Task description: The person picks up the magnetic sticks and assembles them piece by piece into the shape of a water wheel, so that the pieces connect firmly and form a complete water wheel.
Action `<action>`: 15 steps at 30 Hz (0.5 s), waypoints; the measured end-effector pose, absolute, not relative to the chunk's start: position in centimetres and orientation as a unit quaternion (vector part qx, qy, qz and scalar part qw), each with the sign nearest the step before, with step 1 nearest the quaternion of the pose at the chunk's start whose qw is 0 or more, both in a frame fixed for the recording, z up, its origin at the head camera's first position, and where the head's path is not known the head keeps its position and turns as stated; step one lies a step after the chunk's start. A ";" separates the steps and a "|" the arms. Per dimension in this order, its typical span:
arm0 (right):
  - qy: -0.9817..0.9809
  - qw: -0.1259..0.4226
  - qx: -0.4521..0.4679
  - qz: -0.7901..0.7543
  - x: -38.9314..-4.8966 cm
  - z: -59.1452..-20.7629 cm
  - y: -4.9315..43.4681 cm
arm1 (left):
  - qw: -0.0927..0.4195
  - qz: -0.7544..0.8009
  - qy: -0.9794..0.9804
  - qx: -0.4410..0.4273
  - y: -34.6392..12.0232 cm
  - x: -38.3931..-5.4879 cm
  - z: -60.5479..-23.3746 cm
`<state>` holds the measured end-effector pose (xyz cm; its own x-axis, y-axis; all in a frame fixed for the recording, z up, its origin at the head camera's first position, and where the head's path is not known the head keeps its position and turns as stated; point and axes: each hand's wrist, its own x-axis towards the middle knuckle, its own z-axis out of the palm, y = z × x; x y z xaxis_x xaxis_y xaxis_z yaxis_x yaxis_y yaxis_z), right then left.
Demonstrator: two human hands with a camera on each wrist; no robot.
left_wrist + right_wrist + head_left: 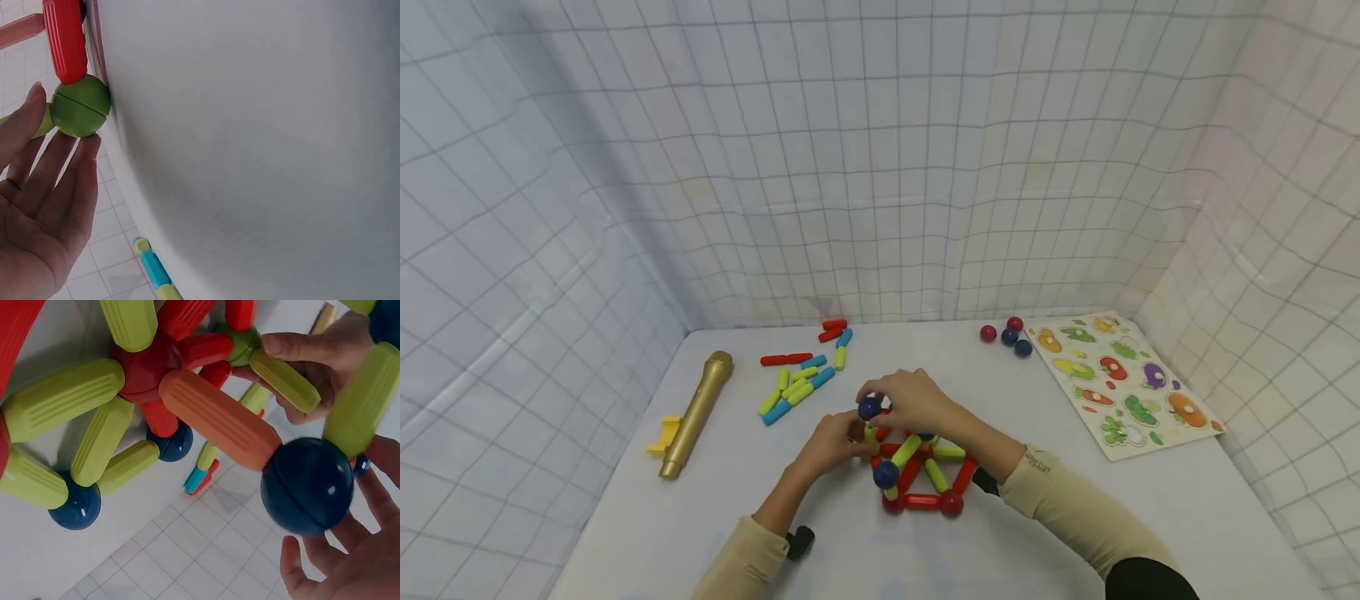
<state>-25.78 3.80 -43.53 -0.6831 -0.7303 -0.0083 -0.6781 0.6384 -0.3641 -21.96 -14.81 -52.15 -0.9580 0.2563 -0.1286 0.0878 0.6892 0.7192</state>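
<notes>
A structure of magnetic rods and balls stands in the middle, with red rods, yellow-green rods, red balls and dark blue balls. My left hand pinches a green ball at its left side; a red rod and a yellow-green rod join this ball. From above, my right hand holds a dark blue ball between thumb and fingers, just over the left hand. In the right wrist view, an orange-looking rod links a red ball to a large dark blue ball.
Loose rods in red, blue and yellow-green lie at the back left. Several loose balls sit at the back right beside a vegetable picture board. A gold microphone and a yellow piece lie at the left.
</notes>
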 end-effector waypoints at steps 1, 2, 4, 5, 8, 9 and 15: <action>0.903 0.080 -0.393 -0.154 -25.8 -43.7 3.6 | 0.110 0.386 0.911 0.099 -14.8 -22.0 -52.3; 0.904 0.085 -0.394 -0.145 -25.7 -43.9 3.5 | 0.113 0.391 0.908 0.100 -14.7 -22.1 -52.5; 0.905 0.092 -0.394 -0.133 -25.6 -44.1 3.3 | 0.113 0.394 0.906 0.107 -14.6 -22.2 -52.7; 0.906 0.095 -0.393 -0.129 -25.5 -44.1 3.3 | 0.112 0.394 0.906 0.109 -14.6 -22.2 -52.8; 0.907 0.100 -0.390 -0.126 -25.0 -44.1 3.4 | 0.108 0.392 0.907 0.110 -14.7 -22.0 -53.0; 0.906 0.102 -0.389 -0.129 -24.8 -44.0 3.5 | 0.106 0.388 0.909 0.110 -14.8 -21.9 -53.0; 0.927 0.039 -0.307 -0.210 -24.5 -43.7 7.1 | 0.122 0.380 0.912 0.096 -15.4 -21.7 -53.1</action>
<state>-24.45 7.07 -43.68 -0.8085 -0.5858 0.0562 -0.5530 0.7235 -0.4132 -21.65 -15.36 -53.11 -0.9515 0.2686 -0.1499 0.0828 0.6929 0.7163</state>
